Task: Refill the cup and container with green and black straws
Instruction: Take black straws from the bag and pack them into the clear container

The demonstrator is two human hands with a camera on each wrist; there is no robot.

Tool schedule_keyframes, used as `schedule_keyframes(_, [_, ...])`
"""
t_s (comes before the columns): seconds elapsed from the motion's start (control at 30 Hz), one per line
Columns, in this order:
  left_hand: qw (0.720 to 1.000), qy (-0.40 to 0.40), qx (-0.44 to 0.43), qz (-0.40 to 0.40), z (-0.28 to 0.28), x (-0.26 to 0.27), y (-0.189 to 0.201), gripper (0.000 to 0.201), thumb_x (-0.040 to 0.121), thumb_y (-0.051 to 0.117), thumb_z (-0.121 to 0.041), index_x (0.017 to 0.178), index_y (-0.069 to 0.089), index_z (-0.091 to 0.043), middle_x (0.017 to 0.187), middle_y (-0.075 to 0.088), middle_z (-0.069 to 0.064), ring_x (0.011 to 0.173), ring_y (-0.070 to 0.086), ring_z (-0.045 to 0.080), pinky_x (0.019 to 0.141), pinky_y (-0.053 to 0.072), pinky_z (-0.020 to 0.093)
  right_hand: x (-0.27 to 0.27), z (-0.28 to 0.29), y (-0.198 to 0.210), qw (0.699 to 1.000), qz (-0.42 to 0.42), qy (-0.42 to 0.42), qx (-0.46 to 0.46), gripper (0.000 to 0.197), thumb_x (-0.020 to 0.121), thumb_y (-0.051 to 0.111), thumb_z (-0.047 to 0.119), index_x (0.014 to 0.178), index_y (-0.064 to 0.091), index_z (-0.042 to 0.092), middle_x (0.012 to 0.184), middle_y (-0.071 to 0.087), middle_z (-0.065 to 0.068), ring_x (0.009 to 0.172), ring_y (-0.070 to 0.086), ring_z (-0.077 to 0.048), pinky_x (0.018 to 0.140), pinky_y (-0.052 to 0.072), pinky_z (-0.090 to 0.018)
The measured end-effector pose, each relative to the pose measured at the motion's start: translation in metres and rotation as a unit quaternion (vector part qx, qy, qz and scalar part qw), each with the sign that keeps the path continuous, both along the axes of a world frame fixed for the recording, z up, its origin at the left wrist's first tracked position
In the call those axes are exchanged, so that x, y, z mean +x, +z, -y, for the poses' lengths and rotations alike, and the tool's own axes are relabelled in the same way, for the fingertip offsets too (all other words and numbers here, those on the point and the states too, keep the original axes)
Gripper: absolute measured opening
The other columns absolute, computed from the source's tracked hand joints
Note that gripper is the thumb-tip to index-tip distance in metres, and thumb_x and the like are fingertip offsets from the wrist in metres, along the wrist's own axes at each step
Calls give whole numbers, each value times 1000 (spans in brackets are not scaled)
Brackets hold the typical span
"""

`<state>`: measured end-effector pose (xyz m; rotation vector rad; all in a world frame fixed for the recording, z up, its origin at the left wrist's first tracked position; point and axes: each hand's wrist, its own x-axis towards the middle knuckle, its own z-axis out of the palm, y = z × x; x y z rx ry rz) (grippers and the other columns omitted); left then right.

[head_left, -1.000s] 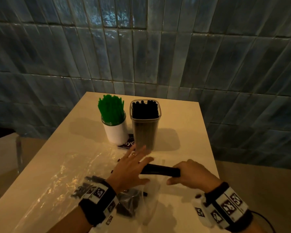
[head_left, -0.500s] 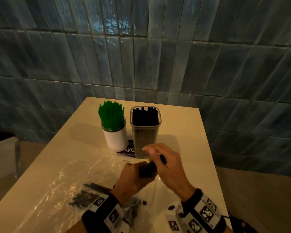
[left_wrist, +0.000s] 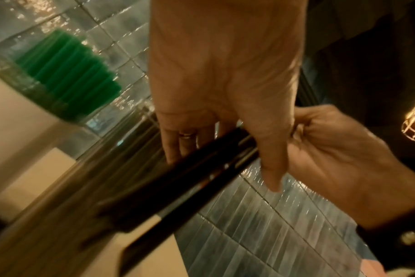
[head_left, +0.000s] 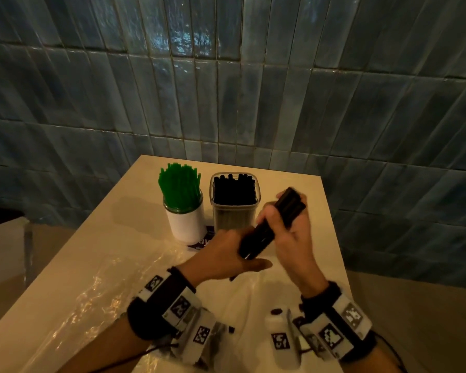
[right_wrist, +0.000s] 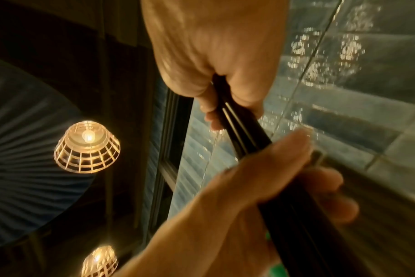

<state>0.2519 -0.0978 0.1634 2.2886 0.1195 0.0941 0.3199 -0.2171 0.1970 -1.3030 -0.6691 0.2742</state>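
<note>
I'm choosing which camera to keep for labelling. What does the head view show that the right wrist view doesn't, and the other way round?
Only the head view shows the white cup of green straws, the clear container of black straws, the table and the plastic sheet. Only the right wrist view shows the hanging lamp overhead. Both show the left hand and the right hand gripping one bundle of black straws, and the tiled wall.
</note>
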Motion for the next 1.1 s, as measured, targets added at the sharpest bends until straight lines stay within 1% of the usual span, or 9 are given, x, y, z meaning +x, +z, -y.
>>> schedule_keyframes(0.1, [1000,21,3,-2,-14,3,18,62,74,71,-48,126,45,-27,112,50,-16,99,52,1,81,46,14,33,14,22,996,-29,-50,70,20,94,48,8,103,43,25,71,63,6,78,61,-10,84,52,-27])
schedule_keyframes(0.2, [992,104,-12,65,-38,11,27,40,89,55,-38,127,45,-28,129,46,-5,113,45,7,97,41,28,67,29,39,980,-44,-114,154,16,93,48,9,102,43,21,70,64,10,76,60,-10,89,49,-34])
schedule_keyframes(0.27, [984,148,56,83,-54,21,26,41,89,49,-29,129,43,-24,133,42,2,118,40,14,103,38,39,82,35,48,964,-62,-136,221,14,94,47,6,100,43,19,70,63,10,72,59,-8,86,50,-32])
schedule_keyframes(0.4, [960,113,256,-3,-70,52,18,91,74,50,-67,145,17,-20,155,11,6,143,7,26,114,5,49,95,31,61,942,-88,-155,285,15,96,45,4,99,44,18,70,62,10,70,59,-5,83,51,-26])
schedule_keyframes(0.53, [944,107,301,-87,-75,77,4,125,60,50,-84,148,-5,-16,156,-12,9,143,-14,27,113,-9,44,95,17,65,946,-77,-133,285,12,97,44,4,98,45,16,73,61,7,72,59,-8,83,50,-28])
schedule_keyframes(0.63, [936,145,316,-58,-68,77,-4,115,66,49,-81,148,3,-14,157,1,9,144,-1,26,114,-5,38,93,11,68,947,-83,-112,289,11,97,44,5,97,46,17,73,61,7,73,59,-9,84,50,-29])
schedule_keyframes(0.8, [933,152,314,92,-45,50,-18,83,81,61,-53,145,26,-12,150,30,9,138,26,26,112,8,31,92,1,75,955,-65,-114,266,10,97,45,6,101,45,15,74,60,7,73,59,-9,83,50,-29])
schedule_keyframes(0.93, [924,128,329,150,-27,29,-35,80,68,77,-44,132,48,-6,131,54,15,121,51,33,102,29,41,87,-15,80,965,-41,-84,246,12,97,45,7,105,42,15,71,61,8,76,60,-10,87,50,-32])
schedule_keyframes(1.1, [920,116,339,161,-19,19,-42,78,66,77,-44,130,51,-7,128,57,12,119,53,31,98,41,45,69,-41,87,988,31,-23,149,16,97,46,7,105,42,21,70,62,9,76,61,-6,86,51,-28])
